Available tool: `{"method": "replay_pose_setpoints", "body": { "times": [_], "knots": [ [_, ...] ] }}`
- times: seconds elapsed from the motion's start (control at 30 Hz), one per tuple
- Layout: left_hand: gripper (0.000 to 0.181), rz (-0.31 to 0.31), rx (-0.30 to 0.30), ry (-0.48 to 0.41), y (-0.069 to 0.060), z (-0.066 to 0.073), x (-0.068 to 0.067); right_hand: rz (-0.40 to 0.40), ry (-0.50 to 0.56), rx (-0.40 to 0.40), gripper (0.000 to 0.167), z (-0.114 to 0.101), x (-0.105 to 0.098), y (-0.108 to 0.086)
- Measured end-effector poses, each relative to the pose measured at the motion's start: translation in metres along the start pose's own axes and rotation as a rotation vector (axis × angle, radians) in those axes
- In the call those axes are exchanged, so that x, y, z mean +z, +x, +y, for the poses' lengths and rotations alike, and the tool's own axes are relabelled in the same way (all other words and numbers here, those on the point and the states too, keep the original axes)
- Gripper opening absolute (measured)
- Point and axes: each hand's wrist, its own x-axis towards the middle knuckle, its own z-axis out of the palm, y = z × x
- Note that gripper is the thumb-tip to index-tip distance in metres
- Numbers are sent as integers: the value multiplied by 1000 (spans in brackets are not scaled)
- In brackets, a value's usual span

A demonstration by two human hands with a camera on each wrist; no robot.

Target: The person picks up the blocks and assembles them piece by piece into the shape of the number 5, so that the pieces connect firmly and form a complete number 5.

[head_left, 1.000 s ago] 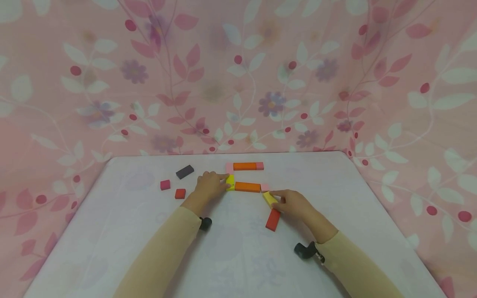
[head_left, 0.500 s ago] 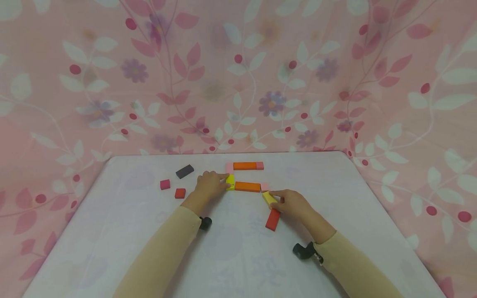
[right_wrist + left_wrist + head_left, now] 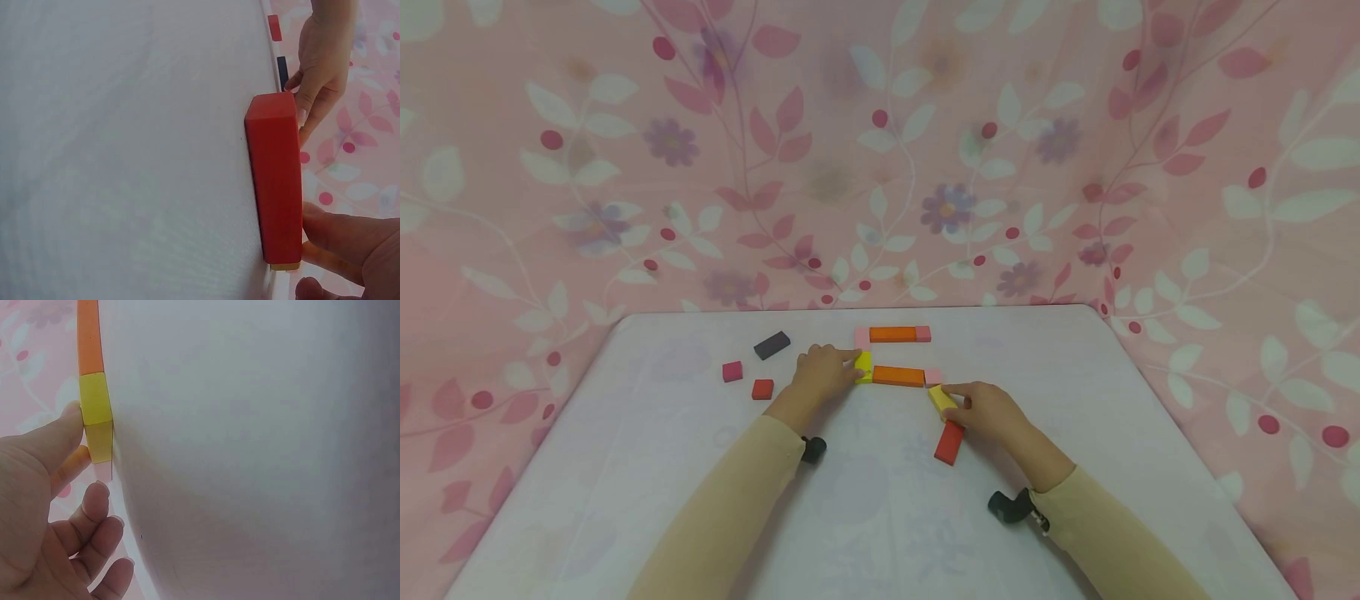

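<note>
Bench (image 3: pixel 617 450), white-covered, spans the lower half of the head view beneath pink floral cloth (image 3: pixel 835 167). At its left, a magenta cube (image 3: pixel 732 372) sits near a red cube (image 3: pixel 763 389), with a dark grey block (image 3: pixel 772 346) slanted just above them. The left sleeve (image 3: pixel 722 508) rises from the bottom edge to the left hand (image 3: pixel 822 372), which pinches a bright yellow block (image 3: pixel 866 365) between thumb and index finger, a little left of the frame's middle. Above that block is a pale pink block (image 3: pixel 862 337), then rightward an upper orange block (image 3: pixel 892 334) and a small pink block (image 3: pixel 922 334) ending that row. Beside the yellow block's right side lies a lower orange block (image 3: pixel 898 377), followed by another pink block (image 3: pixel 932 377). Below that one, right of centre, a second yellow block (image 3: pixel 941 403) lies slanted, gripped at its two ends by the thumb and index finger of the right hand (image 3: pixel 996 412). A long red block (image 3: pixel 950 442) extends from its lower end, slanting down-left. Farthest right, the right sleeve (image 3: pixel 1120 533) runs down to the bottom edge
</note>
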Motion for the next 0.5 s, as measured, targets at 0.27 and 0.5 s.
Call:
{"method": "replay_pose_setpoints", "body": {
  "times": [0.27,0.5],
  "knots": [
    [56,2,3,-9,0,0,0,28,17,-33,53,5,-7,-4],
    [55,-2,-1,-4,1,0,1,24,23,-49,38,5,-16,-15]
  ]
}}
